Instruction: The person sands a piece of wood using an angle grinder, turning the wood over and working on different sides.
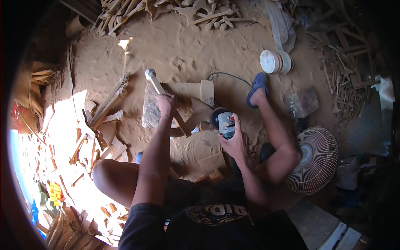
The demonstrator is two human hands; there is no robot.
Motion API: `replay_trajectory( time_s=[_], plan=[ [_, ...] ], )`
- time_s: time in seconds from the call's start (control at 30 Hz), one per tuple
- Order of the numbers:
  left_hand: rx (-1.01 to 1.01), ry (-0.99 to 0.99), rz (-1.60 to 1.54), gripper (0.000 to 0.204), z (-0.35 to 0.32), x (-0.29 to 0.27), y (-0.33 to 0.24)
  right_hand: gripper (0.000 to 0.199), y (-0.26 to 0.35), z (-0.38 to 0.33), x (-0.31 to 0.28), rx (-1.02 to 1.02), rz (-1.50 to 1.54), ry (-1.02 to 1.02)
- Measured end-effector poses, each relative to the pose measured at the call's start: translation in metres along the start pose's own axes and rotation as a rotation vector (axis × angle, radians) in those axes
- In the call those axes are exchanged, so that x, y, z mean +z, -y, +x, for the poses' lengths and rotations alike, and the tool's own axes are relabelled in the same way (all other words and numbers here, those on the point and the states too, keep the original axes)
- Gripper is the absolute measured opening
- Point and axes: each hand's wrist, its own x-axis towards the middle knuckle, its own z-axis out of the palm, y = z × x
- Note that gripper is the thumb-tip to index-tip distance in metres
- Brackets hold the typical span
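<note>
My left hand (166,103) is wrapped round a carved wooden leg (156,84) with a knobbed, faceted end. The leg slants across a low rough block (151,109), and a broad curved wooden part (199,114) lies by its lower end. In my right hand (236,143) is an angle grinder (227,124), gripped round its body. Its dark round disc (216,118) faces the curved wood at close range; whether they touch, I cannot tell. Part of the grinder is hidden behind my fingers.
Carved wooden pieces lie heaped at the left (104,110) and at the far edge (200,12). A white tub (275,62) rests on its side beyond my blue clog (259,85). At right stand a caged fan (314,160) and a stained box (301,102). A dark cable (229,75) curves behind the block.
</note>
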Motion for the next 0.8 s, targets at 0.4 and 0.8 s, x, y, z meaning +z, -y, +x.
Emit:
replay_trajectory(
  time_s=[0.4,0.8],
  plan=[
    [-0.048,0.087,0.018,0.038,-0.008,0.001,-0.012,0.099,-0.016,0.003,-0.006,0.129,-0.059,-0.118],
    [-0.088,0.441,-0.638,0.024,0.008,-0.041,0.005,0.098,0.037,0.013,-0.045,-0.128,-0.152,-0.024]
  ],
)
